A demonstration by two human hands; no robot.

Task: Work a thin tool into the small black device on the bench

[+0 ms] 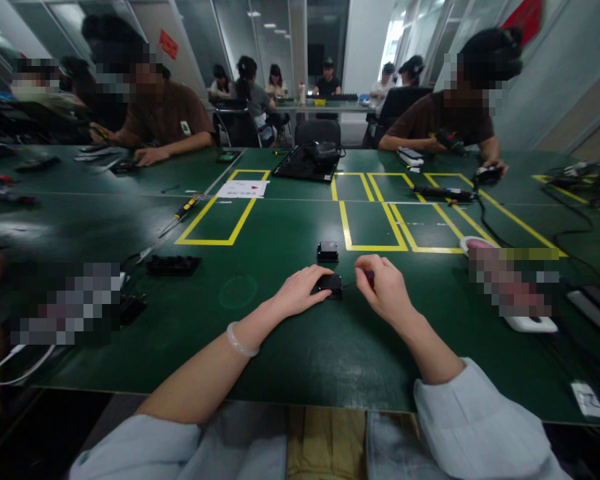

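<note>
My left hand (300, 291) lies on the green table (290, 347) with its fingers bent over a small black block (330, 285), holding it in place. My right hand (386, 289) is curled just right of that block, pinching a thin dark tool with a reddish handle (369, 277) whose tip points at the block. A second small black block (327, 251) sits a little farther away, untouched. A pale bangle circles my left wrist.
Yellow tape rectangles (375, 227) mark the table beyond. A black tray (174, 265) and a screwdriver (180, 217) lie to the left, a white device (530, 323) and cables to the right. Other people sit working at the far side.
</note>
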